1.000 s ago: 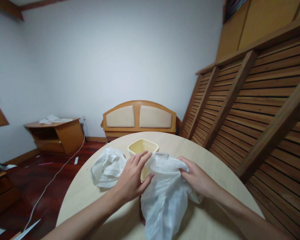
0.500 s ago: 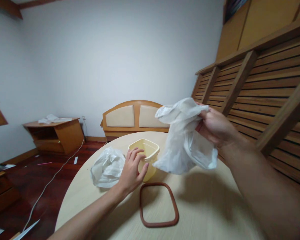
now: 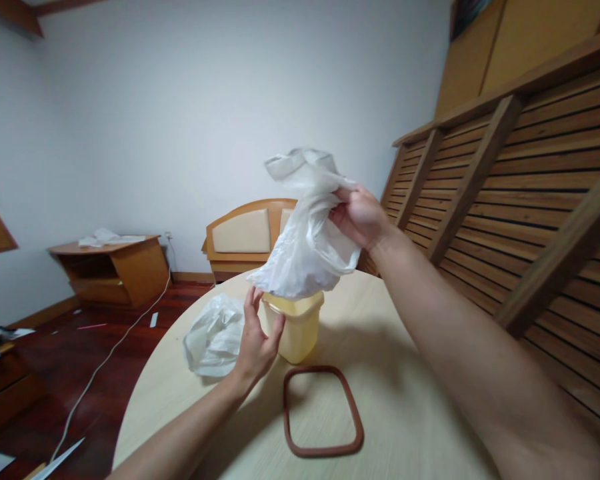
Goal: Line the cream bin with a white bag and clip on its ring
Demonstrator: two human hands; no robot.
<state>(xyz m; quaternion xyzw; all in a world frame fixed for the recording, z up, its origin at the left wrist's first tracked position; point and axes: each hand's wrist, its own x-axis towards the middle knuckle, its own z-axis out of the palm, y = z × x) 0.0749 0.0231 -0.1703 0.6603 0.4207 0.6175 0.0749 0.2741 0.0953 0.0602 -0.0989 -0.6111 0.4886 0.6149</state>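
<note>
My right hand (image 3: 360, 217) is closed on a white plastic bag (image 3: 300, 257), gripping it near its gathered neck. The bag hangs over a small yellow plastic bin (image 3: 300, 337), its bottom hiding part of the bin's opening. At the bin's left side, my left hand (image 3: 257, 340) holds the rim, with the thumb in front and the fingers around the far left corner. A second crumpled white plastic bag (image 3: 215, 340) lies left of the bin. Nearer to me, a brown rounded-square ring (image 3: 324, 452) rests flat on the table.
Everything stands on a round pale wooden table (image 3: 410, 400). Behind it is a padded headboard (image 3: 243, 233). Wooden slats (image 3: 520, 213) lean along the right. A low cabinet (image 3: 135, 270) stands at the back left, and a white cable (image 3: 107, 360) runs across the dark floor.
My right hand has carried the white bag left and up, from beside the bin to over its opening. My left hand has shifted slightly left and down at the rim.
</note>
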